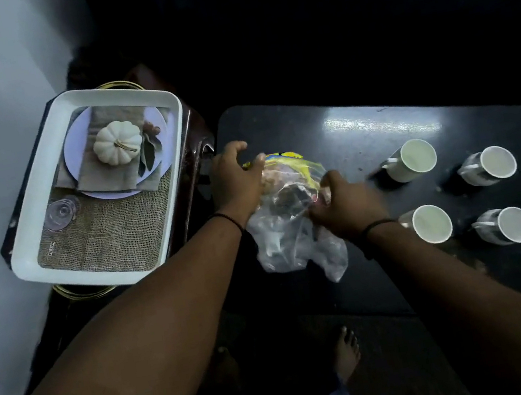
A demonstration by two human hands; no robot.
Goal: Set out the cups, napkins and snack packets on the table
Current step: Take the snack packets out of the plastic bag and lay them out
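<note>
A crumpled clear plastic bag (290,244) with snack packets inside, one with a yellow edge (287,157), lies at the left end of the dark table (362,130). My left hand (237,180) rests on the bag's upper left side, fingers curled over it. The bag's right side is gripped by my right hand (344,205). Several white cups stand in two rows to the right: the nearest pair are a cup (414,159) and a cup (429,224), with two more (493,164) (511,224) beyond. No napkins can be made out.
A white tray (47,217) with a printed pumpkin picture sits on a dark stand left of the table. A pale wall runs along the left. My bare foot (347,352) is on the floor below the table's near edge.
</note>
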